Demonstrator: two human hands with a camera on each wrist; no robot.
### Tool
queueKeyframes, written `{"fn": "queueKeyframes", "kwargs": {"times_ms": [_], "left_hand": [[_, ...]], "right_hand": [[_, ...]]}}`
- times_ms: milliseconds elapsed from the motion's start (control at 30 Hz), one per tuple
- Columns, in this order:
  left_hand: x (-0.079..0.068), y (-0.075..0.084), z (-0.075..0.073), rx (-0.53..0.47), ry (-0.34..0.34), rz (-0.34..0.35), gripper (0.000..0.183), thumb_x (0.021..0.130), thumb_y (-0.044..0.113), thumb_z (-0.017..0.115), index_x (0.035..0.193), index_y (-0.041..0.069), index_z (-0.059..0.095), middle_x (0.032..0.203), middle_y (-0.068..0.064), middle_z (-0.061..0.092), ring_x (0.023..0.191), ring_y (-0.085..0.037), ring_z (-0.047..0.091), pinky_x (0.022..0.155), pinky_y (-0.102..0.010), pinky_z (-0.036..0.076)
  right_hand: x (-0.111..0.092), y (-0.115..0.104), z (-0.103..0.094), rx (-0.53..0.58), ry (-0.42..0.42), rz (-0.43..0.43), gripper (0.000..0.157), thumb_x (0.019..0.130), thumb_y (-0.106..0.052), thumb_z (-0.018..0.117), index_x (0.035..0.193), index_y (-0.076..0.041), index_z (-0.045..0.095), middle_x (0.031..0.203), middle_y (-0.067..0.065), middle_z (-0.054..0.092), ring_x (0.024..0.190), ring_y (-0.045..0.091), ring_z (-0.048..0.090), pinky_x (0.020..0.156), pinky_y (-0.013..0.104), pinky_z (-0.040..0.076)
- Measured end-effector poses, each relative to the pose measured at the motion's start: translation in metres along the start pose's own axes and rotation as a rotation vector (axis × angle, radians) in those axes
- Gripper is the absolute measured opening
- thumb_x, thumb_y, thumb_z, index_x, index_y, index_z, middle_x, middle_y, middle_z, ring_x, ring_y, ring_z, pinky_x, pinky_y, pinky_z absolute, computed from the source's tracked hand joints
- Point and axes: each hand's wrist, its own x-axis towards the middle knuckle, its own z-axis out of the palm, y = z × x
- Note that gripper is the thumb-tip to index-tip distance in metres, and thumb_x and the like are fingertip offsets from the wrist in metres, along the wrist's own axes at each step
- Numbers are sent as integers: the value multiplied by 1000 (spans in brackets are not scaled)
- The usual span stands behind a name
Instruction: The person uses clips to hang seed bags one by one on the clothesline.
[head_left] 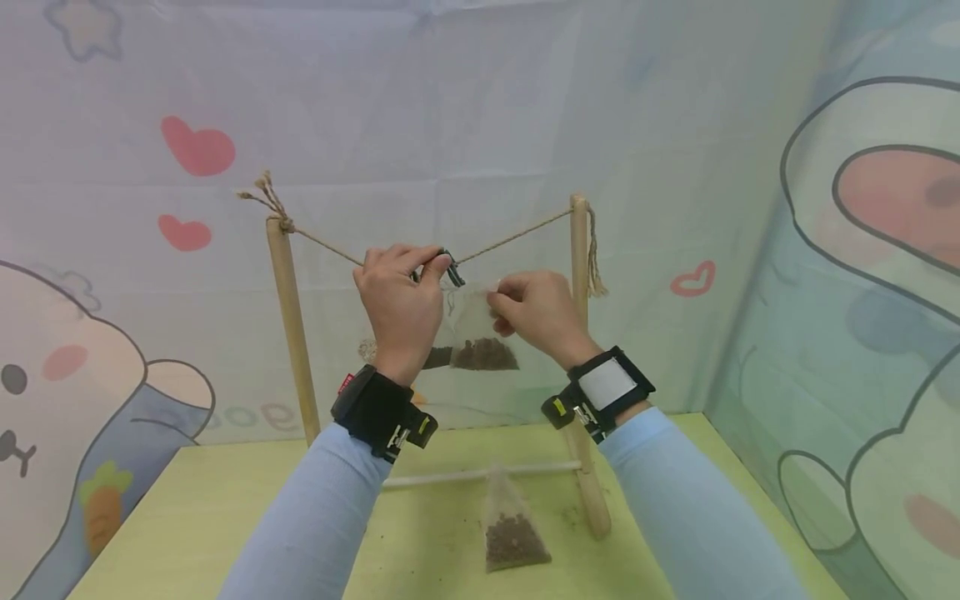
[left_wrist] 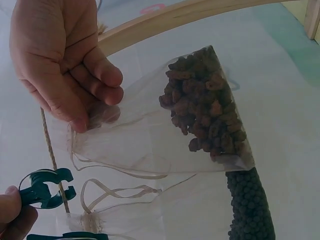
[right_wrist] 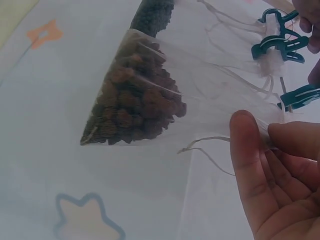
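Observation:
My left hand (head_left: 401, 296) pinches the handles of a dark green spring clip (left_wrist: 46, 189), whose opened jaws stand about the rope (left_wrist: 50, 145). My right hand (head_left: 540, 312) pinches the top edge of a sheer drawstring bag (right_wrist: 210, 102) with reddish-brown lumps (right_wrist: 132, 95) in its bottom. That bag hangs just below the rope, its loose drawstring loops dangling. Beside it, another sheer bag with dark round pellets (left_wrist: 250, 207) hangs from the rope, held by green clips (right_wrist: 277, 49). A bag with pale grains (head_left: 367, 350) shows partly behind my left wrist.
Two wooden posts (head_left: 292, 333) (head_left: 579, 250) carry the sagging rope, with a white bar (head_left: 540, 469) low between them. On the yellow-green table (head_left: 225, 500) another sheer bag of brown lumps (head_left: 516, 542) stands near the right post. Printed cloth (head_left: 480, 100) hangs behind.

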Motion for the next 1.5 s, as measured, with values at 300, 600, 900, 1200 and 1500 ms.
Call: {"fn": "queueKeyframes", "kwargs": {"times_ms": [300, 600, 900, 1200, 1500], "left_hand": [[1, -2, 3, 61, 5, -24, 21, 93, 20, 79, 103, 2, 83, 93, -15, 77, 88, -36, 54, 87, -48, 23], [0, -1, 6, 98, 1, -43, 19, 93, 20, 80, 104, 5, 83, 95, -13, 79, 85, -36, 54, 84, -46, 22], [1, 2, 3, 164, -128, -22, 19, 92, 21, 80, 101, 5, 83, 95, -13, 79, 87, -38, 55, 85, -50, 23], [7, 15, -7, 341, -329, -32, 28, 95, 28, 77, 113, 6, 79, 108, -14, 75, 103, -40, 55, 92, -58, 30], [-7, 16, -39, 253, -357, 201, 42, 96, 18, 76, 132, -2, 68, 118, -20, 65, 112, -41, 53, 101, -59, 36]], "right_hand": [[11, -1, 10, 18, 85, -32, 20, 101, -12, 66, 91, 0, 80, 78, 12, 77, 64, 21, 74, 58, 25, 53], [15, -7, 16, 43, 90, -44, 18, 100, -9, 67, 96, 3, 80, 81, 14, 78, 65, 22, 75, 58, 22, 52], [15, -7, 17, 60, 32, -32, 19, 101, -4, 62, 96, 5, 79, 82, 16, 77, 67, 24, 75, 63, 27, 56], [16, -5, 16, 40, 12, -52, 19, 101, -4, 62, 97, 5, 78, 78, 14, 76, 64, 22, 74, 62, 27, 55], [5, 1, 2, 2, -127, -56, 21, 102, -8, 63, 115, 3, 75, 97, 18, 77, 74, 22, 73, 71, 35, 59]]}}
